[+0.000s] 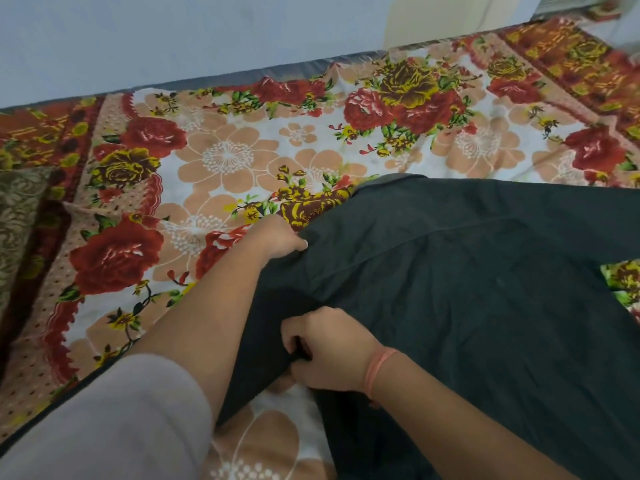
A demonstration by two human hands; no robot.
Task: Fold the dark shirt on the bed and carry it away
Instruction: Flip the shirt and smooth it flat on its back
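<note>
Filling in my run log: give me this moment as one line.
stage: folding | left hand: gripping dark shirt edge | right hand: gripping shirt edge, nearer | shirt: spread on floral bedsheet, not yet folded

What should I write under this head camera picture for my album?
Left hand and right hand pinch the edge of a dark shirt spread on a flowery bedsheet.

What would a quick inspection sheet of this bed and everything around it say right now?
Surface: bed under a floral sheet of red roses and peach flowers, mostly flat.
Job's things: dark green-black cotton shirt spread on the right, left edge bunched.
Clutter: olive patterned cushion at the left edge.
Hands: left hand pinches the shirt's far edge; right hand, with a pink wristband, grips the near edge.
Cables: nothing seen.
Surroundings: pale blue wall behind the bed.
</note>
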